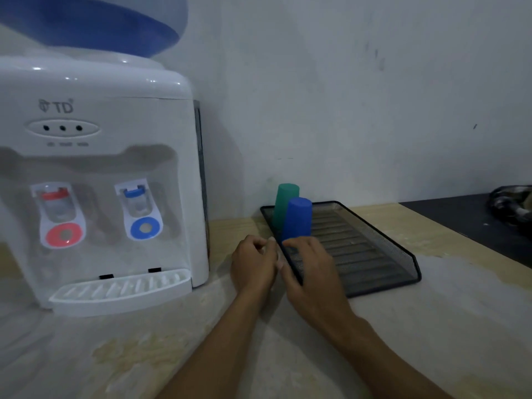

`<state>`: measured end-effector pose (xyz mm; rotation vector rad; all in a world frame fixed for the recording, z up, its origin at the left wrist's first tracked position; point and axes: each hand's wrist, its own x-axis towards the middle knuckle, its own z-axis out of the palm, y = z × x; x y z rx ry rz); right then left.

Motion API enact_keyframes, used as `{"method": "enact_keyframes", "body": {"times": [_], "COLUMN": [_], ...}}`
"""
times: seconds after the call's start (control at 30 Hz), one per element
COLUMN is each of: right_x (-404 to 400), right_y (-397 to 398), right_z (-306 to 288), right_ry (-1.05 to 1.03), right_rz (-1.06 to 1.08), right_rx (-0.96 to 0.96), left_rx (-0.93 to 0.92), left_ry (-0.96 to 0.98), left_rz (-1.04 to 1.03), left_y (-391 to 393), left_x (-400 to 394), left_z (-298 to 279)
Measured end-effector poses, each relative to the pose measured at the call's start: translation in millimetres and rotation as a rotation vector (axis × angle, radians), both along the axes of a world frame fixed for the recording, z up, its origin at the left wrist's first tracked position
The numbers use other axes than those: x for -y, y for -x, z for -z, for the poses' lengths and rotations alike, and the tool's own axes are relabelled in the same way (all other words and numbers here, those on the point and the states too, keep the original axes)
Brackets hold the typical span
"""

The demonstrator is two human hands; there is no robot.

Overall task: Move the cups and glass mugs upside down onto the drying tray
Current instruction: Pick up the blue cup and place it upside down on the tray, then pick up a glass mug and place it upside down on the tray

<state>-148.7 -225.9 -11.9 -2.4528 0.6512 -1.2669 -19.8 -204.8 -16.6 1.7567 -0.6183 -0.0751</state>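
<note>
We read the left grip (253, 262) as loosely curled, fingers folded in; something pale shows at its fingertips, but we cannot tell whether it holds anything. It rests on the tabletop (460, 326) just outside the left rim of the drying tray (403, 254). The right grip (309, 256) lies over that same rim, fingers spread narrow around the base of the blue cup (298, 217), touching it. The blue cup stands upside down at the tray's near-left part, long axis upright, directly beyond the right fingers. The green cup (285, 203), also inverted, stands just behind it. The right hand is nearer; both forearms reach forward, wrists low. No glass mugs are in view.
</note>
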Motion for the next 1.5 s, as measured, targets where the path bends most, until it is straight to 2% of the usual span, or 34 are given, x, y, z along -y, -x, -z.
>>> {"method": "enact_keyframes", "body": {"times": [0.23,0.43,0.63,0.83,1.1,1.3,1.5], "right_x": [3,4,5,3,-31,-73,-114], "right_y": [-3,6,12,7,7,-2,-27], "right_z": [0,-11,-11,-9,-8,-10,-16], "right_ry": [-0.014,0.048,0.028,0.072,0.13,0.163,0.159], "right_rz": [-0.039,-0.147,-0.223,-0.242,-0.321,-0.484,-0.546], "right_rx": [0.047,0.028,0.106,0.094,-0.041,-0.192,-0.177], "left_rx": [0.028,0.035,0.157,0.336,0.393,0.469,0.469], "left_ry": [-0.025,0.101,0.117,-0.007,-0.168,-0.17,-0.151], "left_rz": [0.018,0.044,0.165,0.193,0.187,0.196,0.154], "left_y": [6,20,28,14,1,-5,-2], "left_x": [-5,-13,-30,-90,-172,-231,-293], "left_z": [-3,-17,-26,-26,-8,-20,-31]}}
